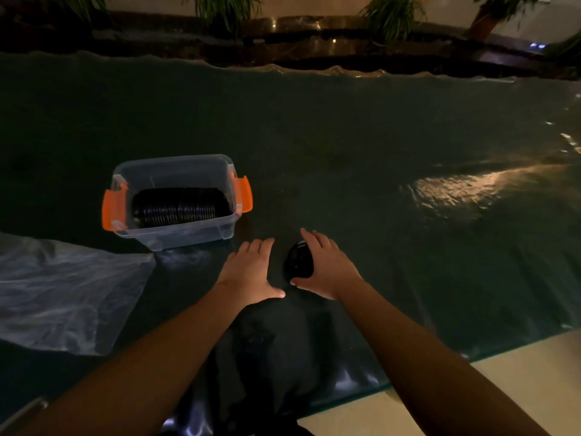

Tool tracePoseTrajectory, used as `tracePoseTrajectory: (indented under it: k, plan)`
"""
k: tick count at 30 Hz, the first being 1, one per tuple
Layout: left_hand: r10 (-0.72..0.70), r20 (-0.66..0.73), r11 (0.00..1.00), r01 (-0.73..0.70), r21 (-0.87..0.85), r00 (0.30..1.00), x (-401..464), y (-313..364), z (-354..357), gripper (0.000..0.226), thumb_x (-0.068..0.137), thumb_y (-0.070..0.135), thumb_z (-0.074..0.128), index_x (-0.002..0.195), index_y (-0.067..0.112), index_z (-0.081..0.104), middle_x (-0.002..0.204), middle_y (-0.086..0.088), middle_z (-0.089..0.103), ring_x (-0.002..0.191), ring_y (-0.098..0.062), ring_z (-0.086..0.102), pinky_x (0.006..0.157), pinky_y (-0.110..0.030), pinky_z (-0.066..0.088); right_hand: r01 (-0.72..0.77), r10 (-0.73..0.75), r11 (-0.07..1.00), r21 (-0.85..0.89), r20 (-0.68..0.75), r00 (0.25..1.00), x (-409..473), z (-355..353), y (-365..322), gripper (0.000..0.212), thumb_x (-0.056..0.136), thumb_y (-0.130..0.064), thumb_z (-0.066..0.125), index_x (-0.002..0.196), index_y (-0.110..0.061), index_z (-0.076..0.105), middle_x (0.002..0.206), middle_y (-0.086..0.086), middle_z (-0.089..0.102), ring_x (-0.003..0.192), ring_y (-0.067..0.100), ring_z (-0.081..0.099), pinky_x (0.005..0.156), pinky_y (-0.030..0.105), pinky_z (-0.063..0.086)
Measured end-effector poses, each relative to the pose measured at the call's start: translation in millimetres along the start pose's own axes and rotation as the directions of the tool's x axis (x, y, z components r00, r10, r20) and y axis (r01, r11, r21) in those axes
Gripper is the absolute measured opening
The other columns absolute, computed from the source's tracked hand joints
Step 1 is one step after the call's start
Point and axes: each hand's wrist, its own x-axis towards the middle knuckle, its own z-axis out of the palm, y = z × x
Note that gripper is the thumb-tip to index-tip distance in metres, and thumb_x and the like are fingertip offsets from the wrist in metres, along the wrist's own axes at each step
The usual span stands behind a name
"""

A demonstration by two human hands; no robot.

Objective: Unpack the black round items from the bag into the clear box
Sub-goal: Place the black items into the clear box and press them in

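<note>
A clear box with orange latches stands on the dark table at centre left, holding a row of several black round items standing on edge. My right hand is shut on a small stack of black round items just right of the box, low over the table. Beside it my left hand lies flat with fingers apart, holding nothing. A dark bag sits at the near table edge between my forearms, hard to make out in the dim light.
A crumpled clear plastic sheet lies at the near left. The table carries a dark glossy cover, with a light glare at the right. Plants and a dark ledge run along the far side. Pale floor shows at the near right.
</note>
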Motion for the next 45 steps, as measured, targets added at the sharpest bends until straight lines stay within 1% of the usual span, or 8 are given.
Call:
tracePoseTrajectory:
  k: [3,8,16,26,30,38,41,45]
  plan:
    - [0.015,-0.032,1.0,-0.016,-0.017,0.999,-7,-3,-11,0.125,0.06,0.077,0.077,0.156,0.021,0.02,0.154,-0.004,0.04,0.139,-0.026,0.04,0.109,-0.047,0.041,0.058,-0.064,0.995,-0.076,-0.069,0.996,-8,9,-3,0.113,0.07,-0.062,0.078,0.157,-0.027,0.014,0.164,0.004,0.023,0.153,0.028,0.013,0.12,0.049,0.018]
    - [0.138,-0.17,0.986,-0.152,-0.072,0.976,-26,-4,-48,0.111,0.066,0.087,0.059,0.153,0.026,0.027,0.15,0.002,0.045,0.134,-0.02,0.046,0.104,-0.04,0.045,0.134,-0.188,0.964,-0.232,-0.229,0.955,-29,27,-13,0.086,0.074,-0.057,0.071,0.146,-0.019,0.041,0.142,0.003,0.047,0.135,0.027,0.039,0.112,0.046,0.039]
    - [0.161,-0.438,0.987,-0.147,0.065,0.884,-31,-56,-116,0.092,0.072,0.088,0.052,0.139,0.025,0.044,0.137,-0.001,0.057,0.124,-0.022,0.054,0.1,-0.04,0.047,0.041,-0.077,0.918,-0.394,-0.076,0.994,-25,43,-23,0.064,0.092,-0.043,0.057,0.15,-0.02,0.04,0.137,0.005,0.052,0.125,0.028,0.049,0.11,0.042,0.035]
    - [-0.182,-0.205,0.966,0.214,0.146,0.962,-18,-163,-142,0.153,0.035,0.11,0.038,0.157,0.022,0.01,0.168,-0.009,0.016,0.155,-0.035,0.007,0.119,-0.066,0.014,-0.052,0.02,0.881,-0.47,-0.074,0.997,-21,40,-38,0.057,0.095,-0.023,0.054,0.15,-0.023,0.04,0.136,0.006,0.051,0.121,0.028,0.05,0.098,0.037,0.044]
    - [-0.206,-0.16,0.973,0.22,0.075,0.965,-15,-177,-135,0.161,0.029,0.113,0.034,0.159,0.021,0.009,0.168,-0.009,0.015,0.154,-0.035,0.007,0.12,-0.066,0.017,-0.092,0.012,0.915,-0.393,-0.202,0.979,-24,25,-56,0.05,0.083,-0.017,0.071,0.133,-0.016,0.064,0.119,0.011,0.066,0.101,0.033,0.064,0.083,0.043,0.055]
    - [-0.02,-0.299,0.991,0.059,0.122,0.954,-6,-181,-135,0.131,0.054,0.108,0.028,0.15,0.019,0.036,0.156,-0.01,0.041,0.147,-0.033,0.032,0.12,-0.057,0.024,0.038,-0.125,0.981,-0.19,-0.469,0.874,-2,-30,-125,0.046,0.081,-0.014,0.075,0.126,-0.009,0.066,0.12,0.013,0.064,0.102,0.036,0.062,0.084,0.048,0.057]
    - [0.138,-0.257,0.989,-0.118,0.092,0.956,13,-180,-134,0.097,0.073,0.087,0.053,0.147,0.026,0.039,0.15,-0.004,0.048,0.14,-0.024,0.041,0.116,-0.047,0.031,0.108,-0.174,0.983,-0.151,-0.538,0.825,9,-48,-152,0.046,0.082,-0.013,0.075,0.127,-0.01,0.065,0.12,0.012,0.064,0.102,0.035,0.061,0.086,0.047,0.057]
    - [0.212,-0.138,0.977,-0.21,0.032,0.968,44,-166,-130,0.096,0.072,0.077,0.065,0.147,0.025,0.039,0.149,0.0,0.049,0.136,-0.022,0.045,0.111,-0.046,0.038,0.168,-0.208,0.978,-0.123,-0.563,0.8,22,-56,-180,0.043,0.084,-0.015,0.075,0.126,-0.009,0.065,0.119,0.012,0.064,0.101,0.033,0.061,0.084,0.045,0.057]
